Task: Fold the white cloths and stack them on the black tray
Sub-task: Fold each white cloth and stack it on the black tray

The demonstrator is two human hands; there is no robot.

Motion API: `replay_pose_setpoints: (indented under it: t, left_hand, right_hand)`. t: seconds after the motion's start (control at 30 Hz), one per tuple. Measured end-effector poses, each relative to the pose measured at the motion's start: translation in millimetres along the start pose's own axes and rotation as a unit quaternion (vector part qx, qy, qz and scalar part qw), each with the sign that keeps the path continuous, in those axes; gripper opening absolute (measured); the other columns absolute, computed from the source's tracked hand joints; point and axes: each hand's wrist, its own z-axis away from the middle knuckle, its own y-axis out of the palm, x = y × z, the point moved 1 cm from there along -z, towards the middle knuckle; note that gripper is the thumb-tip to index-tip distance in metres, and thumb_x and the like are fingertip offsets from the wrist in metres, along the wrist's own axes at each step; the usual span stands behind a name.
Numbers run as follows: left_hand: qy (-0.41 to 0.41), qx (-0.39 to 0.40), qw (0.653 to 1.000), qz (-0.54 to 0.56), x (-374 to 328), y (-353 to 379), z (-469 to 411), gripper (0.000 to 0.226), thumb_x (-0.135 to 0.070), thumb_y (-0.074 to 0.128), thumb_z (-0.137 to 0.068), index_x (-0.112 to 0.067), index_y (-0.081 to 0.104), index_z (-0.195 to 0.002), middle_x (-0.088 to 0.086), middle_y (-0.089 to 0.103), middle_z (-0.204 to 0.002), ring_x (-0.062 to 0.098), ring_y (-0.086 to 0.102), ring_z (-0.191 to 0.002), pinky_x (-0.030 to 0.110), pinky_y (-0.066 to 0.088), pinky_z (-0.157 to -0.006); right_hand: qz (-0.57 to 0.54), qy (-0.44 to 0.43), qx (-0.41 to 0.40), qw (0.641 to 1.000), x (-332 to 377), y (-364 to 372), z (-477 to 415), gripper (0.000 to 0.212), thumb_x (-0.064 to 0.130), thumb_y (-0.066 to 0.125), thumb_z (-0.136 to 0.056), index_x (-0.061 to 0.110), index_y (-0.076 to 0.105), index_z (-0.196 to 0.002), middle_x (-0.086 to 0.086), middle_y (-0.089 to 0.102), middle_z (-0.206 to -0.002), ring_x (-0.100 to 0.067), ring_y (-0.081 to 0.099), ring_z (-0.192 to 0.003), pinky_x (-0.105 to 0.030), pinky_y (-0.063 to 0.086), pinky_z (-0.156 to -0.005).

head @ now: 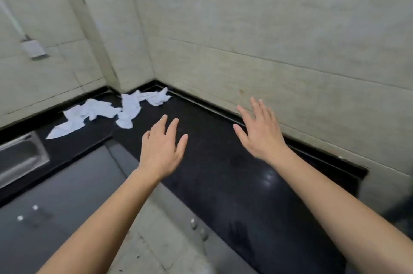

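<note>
We are only starting. The white cloths (125,106) are lying crumpled and unfolded on the black worktop (223,173), far back near the corner where the two tiled walls meet. None is looking folded or stacked. We are not making out a black tray anywhere against the dark surface, so we cannot tell where the stack is going.

The cloths are trailing in a loose line. Its long axis is running from the near left, just beyond the steel sink (20,157), toward the corner on the far right. The leftmost cloth is tapering to a point aimed at the sink.

We are holding our left hand (162,146) and right hand (260,133) out above the worktop, palms down, fingers (173,126) straight and spread, gripping nothing. The left hand is hovering nearer the cloths, apart from them. Every fold and the stacking are remaining.
</note>
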Motion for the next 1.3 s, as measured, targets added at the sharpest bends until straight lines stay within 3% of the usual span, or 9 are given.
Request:
replay_pose_setpoints:
  t: [0.2, 0.37, 0.63, 0.8, 0.97, 1.3]
  left_hand:
    - [-0.086, -0.017, 0.996, -0.017, 185.9, -40.4, 12.2, 0.059, -0.048, 0.041, -0.100, -0.016, 0.038, -0.149, 0.017, 0.029, -0.157, 0.032, 0.029, -0.144, 0.050, 0.027, -0.113]
    - [-0.144, -0.003, 0.989, -0.017, 289.6, -37.0, 10.8, 0.063, -0.051, 0.036, -0.100, -0.016, 0.031, -0.153, 0.016, 0.022, -0.160, 0.031, 0.023, -0.146, 0.049, 0.025, -0.115]
    - [-0.191, 0.061, 0.979, -0.028, 394.7, 11.3, -30.1, 0.067, -0.053, 0.033, -0.100, -0.020, 0.017, -0.157, 0.014, 0.003, -0.164, 0.029, 0.014, -0.149, 0.048, 0.022, -0.117]
    - [-0.229, 0.113, 0.965, -0.065, 469.4, 43.4, -95.5, 0.069, -0.050, 0.035, -0.101, -0.021, 0.008, -0.157, 0.014, -0.003, -0.164, 0.031, 0.017, -0.149, 0.047, 0.024, -0.116]
    - [-0.250, 0.184, 0.946, -0.096, 542.9, 56.4, -155.6, 0.070, -0.046, 0.039, -0.100, -0.019, 0.010, -0.158, 0.015, -0.001, -0.164, 0.033, 0.016, -0.149, 0.050, 0.026, -0.116]
    - [-0.276, 0.218, 0.930, -0.106, 667.4, 90.1, -209.3, 0.065, -0.033, 0.045, -0.096, -0.018, 0.019, -0.154, 0.011, 0.017, -0.161, 0.028, 0.017, -0.148, 0.050, 0.026, -0.117]
  right_hand:
    - [0.018, -0.087, 0.032, 0.995, 176.2, 56.3, -63.5, 0.062, 0.051, 0.038, -0.100, 0.017, 0.039, -0.152, -0.022, 0.025, -0.160, -0.041, 0.022, -0.148, -0.052, 0.023, -0.118]
    - [0.001, -0.136, 0.052, 0.989, 270.7, 102.9, -103.3, 0.061, 0.048, 0.046, -0.100, 0.014, 0.041, -0.150, -0.023, 0.027, -0.159, -0.041, 0.025, -0.148, -0.052, 0.026, -0.117]
    - [-0.027, -0.162, 0.088, 0.983, 342.3, 193.6, -184.3, 0.064, 0.048, 0.040, -0.101, 0.016, 0.029, -0.156, -0.018, 0.018, -0.163, -0.033, 0.015, -0.152, -0.046, 0.022, -0.121]
    - [-0.060, -0.174, 0.114, 0.976, 385.8, 260.0, -268.1, 0.063, 0.043, 0.045, -0.101, 0.014, 0.030, -0.155, -0.018, 0.024, -0.161, -0.033, 0.021, -0.150, -0.045, 0.028, -0.116]
    - [-0.074, -0.216, 0.180, 0.957, 439.6, 309.4, -353.2, 0.063, 0.040, 0.046, -0.100, 0.014, 0.027, -0.154, -0.016, 0.028, -0.159, -0.031, 0.030, -0.144, -0.043, 0.039, -0.107]
    - [-0.060, -0.302, 0.266, 0.914, 561.3, 397.5, -453.2, 0.057, 0.030, 0.048, -0.099, 0.016, 0.032, -0.152, -0.008, 0.035, -0.152, -0.028, 0.040, -0.136, -0.041, 0.046, -0.099]
